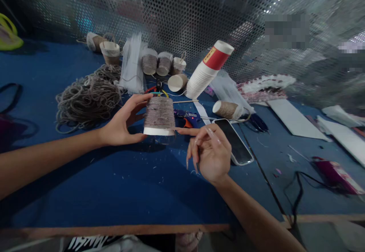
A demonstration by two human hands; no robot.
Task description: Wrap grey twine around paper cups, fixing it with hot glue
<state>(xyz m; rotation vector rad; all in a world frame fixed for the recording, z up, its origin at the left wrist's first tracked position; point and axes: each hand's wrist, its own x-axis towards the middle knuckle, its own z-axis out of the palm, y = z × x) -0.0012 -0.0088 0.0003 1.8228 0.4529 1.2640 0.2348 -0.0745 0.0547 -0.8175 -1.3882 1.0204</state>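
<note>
Blue table (114,191): corded cup (159,114) gripped between left fingers (139,99), loose right fingers (188,131) touching it.

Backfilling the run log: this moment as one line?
left hand: holds cord-wrapped cup | right hand: index finger at cup's lower side | cup: white bottom band uncovered

The left forearm (57,155), bare, enters at the left edge and slants gently up to the left hand (119,128), left of the centre of the frame, its thumb below and fingers above, bent into a C that faces right. The right forearm (253,210), also bare, climbs from the lower right to the right hand (212,155): index finger (186,131) pointing left, other fingers loosely bent, long nails showing.
</note>
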